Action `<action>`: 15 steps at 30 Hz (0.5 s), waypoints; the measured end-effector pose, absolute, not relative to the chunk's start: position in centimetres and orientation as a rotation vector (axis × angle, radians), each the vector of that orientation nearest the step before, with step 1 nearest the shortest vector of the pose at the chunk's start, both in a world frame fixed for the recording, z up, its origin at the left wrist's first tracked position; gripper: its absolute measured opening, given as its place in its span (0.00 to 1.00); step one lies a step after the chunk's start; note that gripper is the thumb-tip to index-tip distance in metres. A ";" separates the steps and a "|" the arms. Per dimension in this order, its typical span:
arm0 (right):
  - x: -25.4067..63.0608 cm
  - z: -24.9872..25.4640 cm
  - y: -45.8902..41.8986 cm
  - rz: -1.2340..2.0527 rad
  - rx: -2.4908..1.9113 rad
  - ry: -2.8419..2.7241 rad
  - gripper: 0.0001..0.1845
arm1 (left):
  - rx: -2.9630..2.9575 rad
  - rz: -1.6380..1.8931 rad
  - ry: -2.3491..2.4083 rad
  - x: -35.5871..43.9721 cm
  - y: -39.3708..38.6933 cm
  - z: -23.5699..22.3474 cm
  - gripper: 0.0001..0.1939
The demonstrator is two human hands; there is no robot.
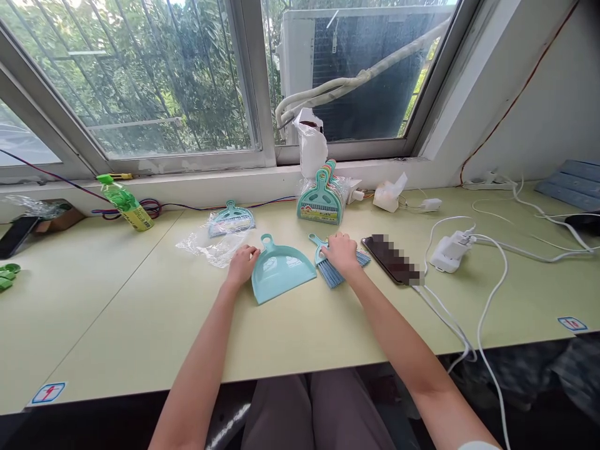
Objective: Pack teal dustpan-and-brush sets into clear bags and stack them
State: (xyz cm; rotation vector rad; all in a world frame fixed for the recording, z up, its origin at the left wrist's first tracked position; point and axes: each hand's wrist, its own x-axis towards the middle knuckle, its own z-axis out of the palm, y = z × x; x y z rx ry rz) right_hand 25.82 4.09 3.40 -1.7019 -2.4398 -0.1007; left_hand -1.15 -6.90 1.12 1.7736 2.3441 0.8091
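A light teal dustpan [280, 275] lies on the table in front of me, its ring handle pointing toward the window. My left hand [242, 264] is closed at the dustpan's left edge, with the fingertips partly hidden. To the right lies a small hand brush [330, 274] with blue-grey bristles and a teal handle. My right hand [341, 253] is closed over the brush body and covers part of it. Crumpled clear plastic wrap [218, 250] lies just beyond my left hand. Behind it is another packaged dustpan-and-brush set [231, 220].
Several packaged dustpan sets [320, 203] stand by the sill. A phone [391, 259] lies right of the brush, near a white power adapter [452, 250] and loose white cables [490, 306]. At the left are a green-capped bottle [126, 203] and a cardboard box [59, 215].
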 end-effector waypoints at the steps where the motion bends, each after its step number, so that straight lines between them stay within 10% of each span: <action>1: 25.9 3.4 4.2 -0.095 -1.702 -2.440 0.17 | 1.759 0.813 2.352 -1.1 -6.9 1.2 0.19; 15: 26.6 4.0 5.2 0.052 -1.632 -2.298 0.12 | 1.748 0.545 2.350 0.2 -7.7 2.3 0.23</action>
